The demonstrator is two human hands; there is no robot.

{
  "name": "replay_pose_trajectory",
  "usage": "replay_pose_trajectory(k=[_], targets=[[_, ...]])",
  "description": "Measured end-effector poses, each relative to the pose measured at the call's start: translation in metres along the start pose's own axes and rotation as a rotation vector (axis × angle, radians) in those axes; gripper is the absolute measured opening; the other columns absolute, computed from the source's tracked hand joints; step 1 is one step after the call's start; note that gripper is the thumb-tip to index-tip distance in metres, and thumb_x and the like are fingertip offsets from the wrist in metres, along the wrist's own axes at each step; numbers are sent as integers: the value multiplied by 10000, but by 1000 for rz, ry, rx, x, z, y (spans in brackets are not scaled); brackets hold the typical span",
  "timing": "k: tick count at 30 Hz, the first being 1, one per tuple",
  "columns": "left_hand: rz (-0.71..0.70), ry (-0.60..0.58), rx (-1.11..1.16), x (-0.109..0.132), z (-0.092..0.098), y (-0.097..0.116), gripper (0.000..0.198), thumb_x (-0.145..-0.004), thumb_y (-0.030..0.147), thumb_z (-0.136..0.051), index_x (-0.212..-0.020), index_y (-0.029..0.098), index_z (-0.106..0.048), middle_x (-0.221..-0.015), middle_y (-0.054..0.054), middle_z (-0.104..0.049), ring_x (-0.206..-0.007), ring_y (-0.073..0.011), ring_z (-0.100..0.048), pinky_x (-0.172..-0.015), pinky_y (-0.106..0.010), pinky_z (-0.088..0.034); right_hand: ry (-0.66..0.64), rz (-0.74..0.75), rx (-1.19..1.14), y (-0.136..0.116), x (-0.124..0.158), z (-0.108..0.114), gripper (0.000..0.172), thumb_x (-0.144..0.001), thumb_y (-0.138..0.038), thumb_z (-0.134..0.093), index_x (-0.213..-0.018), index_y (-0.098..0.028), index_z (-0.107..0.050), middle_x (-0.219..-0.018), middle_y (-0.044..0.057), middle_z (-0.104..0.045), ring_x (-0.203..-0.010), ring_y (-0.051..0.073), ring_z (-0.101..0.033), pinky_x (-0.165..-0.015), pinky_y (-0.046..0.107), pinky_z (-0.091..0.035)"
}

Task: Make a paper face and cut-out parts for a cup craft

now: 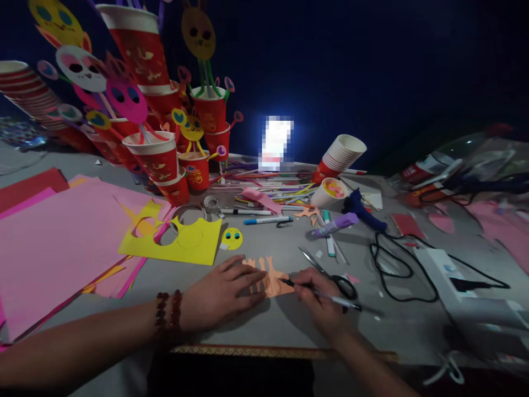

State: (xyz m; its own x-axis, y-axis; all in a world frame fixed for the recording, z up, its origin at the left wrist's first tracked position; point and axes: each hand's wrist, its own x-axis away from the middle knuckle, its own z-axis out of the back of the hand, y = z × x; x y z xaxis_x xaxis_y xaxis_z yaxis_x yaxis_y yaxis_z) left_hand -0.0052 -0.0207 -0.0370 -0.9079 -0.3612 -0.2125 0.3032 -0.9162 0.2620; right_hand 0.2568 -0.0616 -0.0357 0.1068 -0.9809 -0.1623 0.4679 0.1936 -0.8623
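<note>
My left hand [223,292] lies flat with fingers spread on a small orange paper cut-out [270,275] near the table's front edge, a bead bracelet on its wrist. My right hand [316,300] is closed round a pen [330,298], whose dark tip touches the orange paper's right side. Black-handled scissors [330,273] lie just behind my right hand. A small yellow paper face [232,237] lies a little beyond the orange piece.
Pink sheets [53,237] and a cut yellow sheet [182,240] cover the left. Decorated red paper cups [159,157] stand at the back left, a stack of cups [339,157] lies tipped at the back centre. Markers, a purple glue stick [336,224], a black cable [392,264] and a white box [463,286] are to the right.
</note>
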Motion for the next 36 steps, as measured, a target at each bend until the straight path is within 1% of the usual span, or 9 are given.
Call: replay_pose_trajectory(k=[5, 10, 14, 19, 24, 32, 36], targets=[[2, 37, 0, -1, 2, 1, 329, -970, 244, -527, -1299, 250, -542, -1444, -66, -500, -1248, -237, -501, -1152, -507, -261, -2, 44, 65, -2, -1, 1, 165, -838, -205, -496, -677, -220, -531, -571, -37, -523, -530, 140, -500, -513, 248, -379], [-6, 50, -26, -2, 2, 0, 324, -959, 276, -558, -1281, 248, -560, -1428, -65, -517, -1228, -226, -519, -1149, -493, -278, -3, 67, 80, 1, -1, 0, 159, -853, -211, -506, -699, -218, -544, -586, -35, -533, -533, 139, -510, -522, 251, -387], [0, 43, -33, -3, 2, 0, 291, -972, 278, -534, -1260, 256, -578, -1433, -58, -514, -1227, -225, -514, -1153, -491, -264, -10, 73, 72, 3, 0, 0, 157, -860, -218, -503, -709, -220, -548, -588, -34, -532, -540, 143, -518, -524, 252, -389], [-2, 37, -31, -2, 2, 0, 320, -975, 274, -527, -1293, 255, -552, -1444, -60, -502, -1232, -228, -510, -1142, -492, -279, -2, 79, 79, 2, -1, 0, 144, -846, -194, -515, -710, -219, -556, -605, -33, -560, -548, 139, -527, -534, 247, -395], [1, 33, -32, -1, 0, 0, 322, -978, 269, -517, -1299, 253, -545, -1451, -63, -492, -1236, -238, -504, -1137, -507, -274, -8, 92, 82, -3, -4, 0, 166, -841, -181, -515, -681, -218, -541, -575, -45, -531, -521, 128, -506, -525, 239, -388], [3, 44, -29, -2, 1, 1, 312, -981, 278, -516, -1291, 264, -551, -1435, -60, -507, -1228, -231, -505, -1138, -500, -278, 10, 86, 98, -4, -3, 0, 154, -819, -166, -506, -682, -214, -556, -585, -36, -559, -533, 133, -532, -527, 238, -402], [2, 26, -31, -2, 2, 1, 312, -985, 275, -506, -1294, 262, -550, -1436, -56, -505, -1234, -230, -501, -1141, -499, -275, 6, 91, 113, -6, -5, 0, 151, -812, -164, -505, -679, -214, -553, -572, -40, -548, -523, 130, -524, -517, 235, -395]])
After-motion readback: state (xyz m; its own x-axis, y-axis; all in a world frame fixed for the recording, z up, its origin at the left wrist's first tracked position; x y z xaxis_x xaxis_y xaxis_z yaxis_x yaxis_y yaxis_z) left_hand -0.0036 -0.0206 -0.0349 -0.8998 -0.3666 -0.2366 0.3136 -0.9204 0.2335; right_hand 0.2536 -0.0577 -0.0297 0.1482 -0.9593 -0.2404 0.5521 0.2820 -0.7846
